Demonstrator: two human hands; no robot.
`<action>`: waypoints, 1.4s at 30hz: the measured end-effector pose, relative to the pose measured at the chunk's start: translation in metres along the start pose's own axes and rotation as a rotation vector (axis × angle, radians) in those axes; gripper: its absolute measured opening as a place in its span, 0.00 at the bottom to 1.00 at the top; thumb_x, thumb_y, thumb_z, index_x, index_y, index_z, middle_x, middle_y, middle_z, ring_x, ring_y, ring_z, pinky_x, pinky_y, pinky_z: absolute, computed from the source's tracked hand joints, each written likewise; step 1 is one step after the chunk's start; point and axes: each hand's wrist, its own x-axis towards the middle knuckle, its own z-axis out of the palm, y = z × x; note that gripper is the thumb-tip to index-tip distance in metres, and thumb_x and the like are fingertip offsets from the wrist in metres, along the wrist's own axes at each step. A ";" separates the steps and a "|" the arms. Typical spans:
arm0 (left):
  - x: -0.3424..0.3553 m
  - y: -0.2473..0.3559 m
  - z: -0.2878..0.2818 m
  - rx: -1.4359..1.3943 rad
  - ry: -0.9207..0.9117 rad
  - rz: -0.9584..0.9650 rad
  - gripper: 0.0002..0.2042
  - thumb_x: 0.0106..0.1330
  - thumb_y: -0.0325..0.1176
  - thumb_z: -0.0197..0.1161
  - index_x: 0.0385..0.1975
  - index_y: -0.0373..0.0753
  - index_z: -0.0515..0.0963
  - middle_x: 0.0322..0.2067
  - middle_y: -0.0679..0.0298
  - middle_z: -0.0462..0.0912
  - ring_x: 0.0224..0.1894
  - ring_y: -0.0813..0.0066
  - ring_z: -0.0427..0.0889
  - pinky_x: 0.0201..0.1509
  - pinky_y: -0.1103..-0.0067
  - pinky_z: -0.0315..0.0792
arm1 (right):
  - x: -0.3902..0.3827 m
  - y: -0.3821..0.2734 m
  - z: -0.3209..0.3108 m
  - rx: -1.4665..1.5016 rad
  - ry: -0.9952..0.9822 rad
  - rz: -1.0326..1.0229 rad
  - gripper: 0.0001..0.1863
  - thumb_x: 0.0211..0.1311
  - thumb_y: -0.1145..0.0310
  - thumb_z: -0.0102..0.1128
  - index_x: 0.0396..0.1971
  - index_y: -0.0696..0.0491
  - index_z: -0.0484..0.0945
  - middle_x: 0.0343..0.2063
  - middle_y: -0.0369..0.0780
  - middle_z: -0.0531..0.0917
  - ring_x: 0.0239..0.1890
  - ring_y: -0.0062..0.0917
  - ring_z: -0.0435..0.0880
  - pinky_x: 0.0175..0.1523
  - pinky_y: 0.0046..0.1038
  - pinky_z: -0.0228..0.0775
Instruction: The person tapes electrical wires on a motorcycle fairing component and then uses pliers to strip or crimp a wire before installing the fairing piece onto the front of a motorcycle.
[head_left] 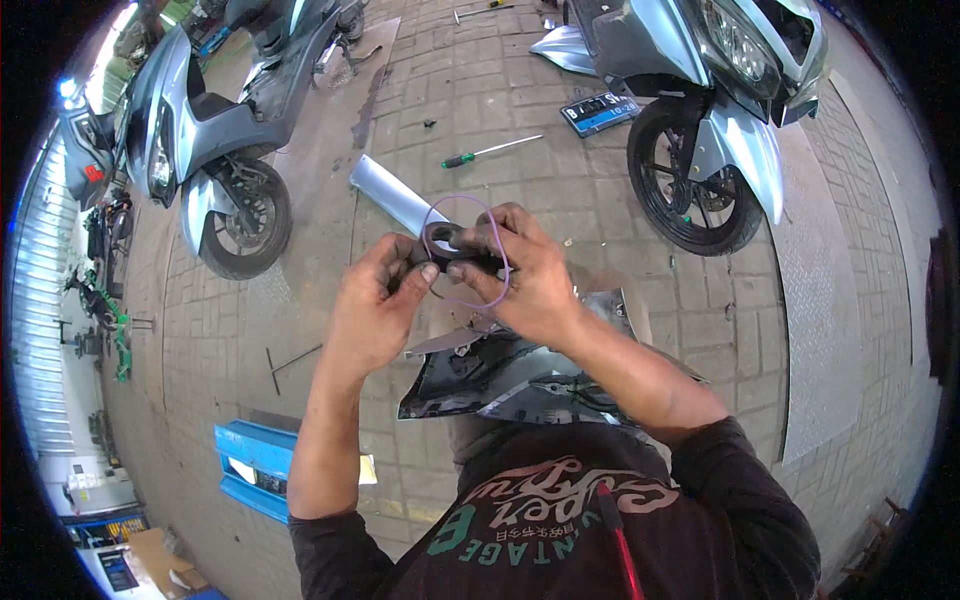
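A: State the left hand point(375, 305).
B: Clenched on a small black part point(447, 243), thumb and forefinger pinching its left edge.

A: Location of the part?
B: Between both hands, held above a dark fairing panel point(500, 375) that lies just below the wrists.

A: State the right hand point(520, 270).
B: Grasping the same part from the right; a thin purple wire point(462, 200) loops from above the part, over these fingers, to below them.

A: Surroundings?
B: A blue tray point(250, 465) lies below the left hand. A green-handled screwdriver point(485, 152) lies on the paved floor above the hands. A grey scooter point(715, 110) stands above and right of the right hand.
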 end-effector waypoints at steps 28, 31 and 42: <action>0.013 -0.036 0.034 0.671 0.409 0.391 0.09 0.50 0.25 0.61 0.32 0.36 0.74 0.27 0.59 0.75 0.32 0.58 0.74 0.42 0.67 0.64 | 0.029 0.009 0.023 1.172 0.205 0.767 0.13 0.58 0.73 0.57 0.41 0.63 0.71 0.33 0.39 0.78 0.34 0.23 0.78 0.40 0.24 0.71; 0.020 -0.022 0.030 0.591 0.414 0.117 0.08 0.52 0.26 0.59 0.33 0.36 0.74 0.28 0.58 0.78 0.34 0.60 0.76 0.47 0.65 0.62 | 0.028 0.013 0.014 1.227 0.118 0.727 0.13 0.57 0.70 0.59 0.41 0.60 0.73 0.33 0.36 0.78 0.34 0.22 0.77 0.39 0.24 0.70; 0.036 -0.010 0.013 0.211 0.017 -0.039 0.08 0.59 0.32 0.56 0.34 0.35 0.72 0.24 0.65 0.73 0.29 0.75 0.72 0.38 0.76 0.65 | 0.032 0.027 -0.018 0.257 -0.072 0.232 0.20 0.43 0.60 0.73 0.18 0.62 0.74 0.22 0.41 0.72 0.25 0.21 0.71 0.29 0.26 0.63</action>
